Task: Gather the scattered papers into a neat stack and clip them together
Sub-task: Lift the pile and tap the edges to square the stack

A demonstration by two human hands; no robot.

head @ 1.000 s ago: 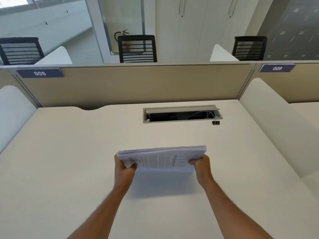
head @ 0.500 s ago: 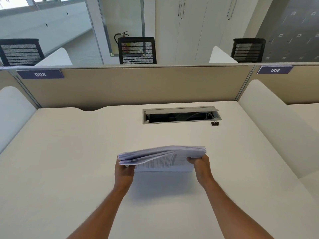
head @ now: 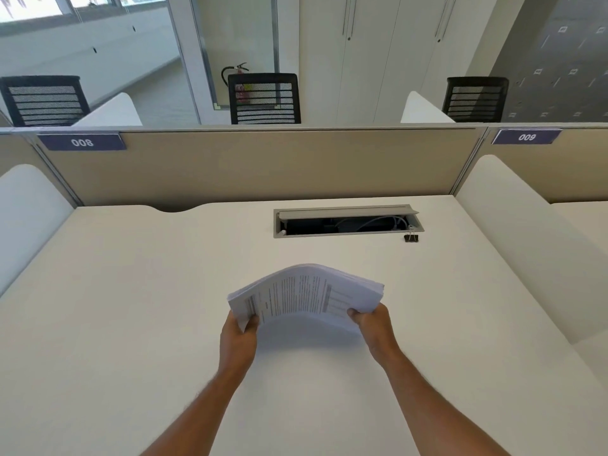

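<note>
Both hands, left hand [head: 237, 337] and right hand [head: 373, 327], each grip one end of one paper stack [head: 306, 296], bowed upward over the table [head: 131, 307]; one binder clip [head: 411, 237] sits beyond the stack.

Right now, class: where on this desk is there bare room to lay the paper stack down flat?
The desk is bare left of the left hand, right of the right hand, and under the lifted, arched paper stack. Only the far right is taken: binder clip beside the open cable tray.
</note>
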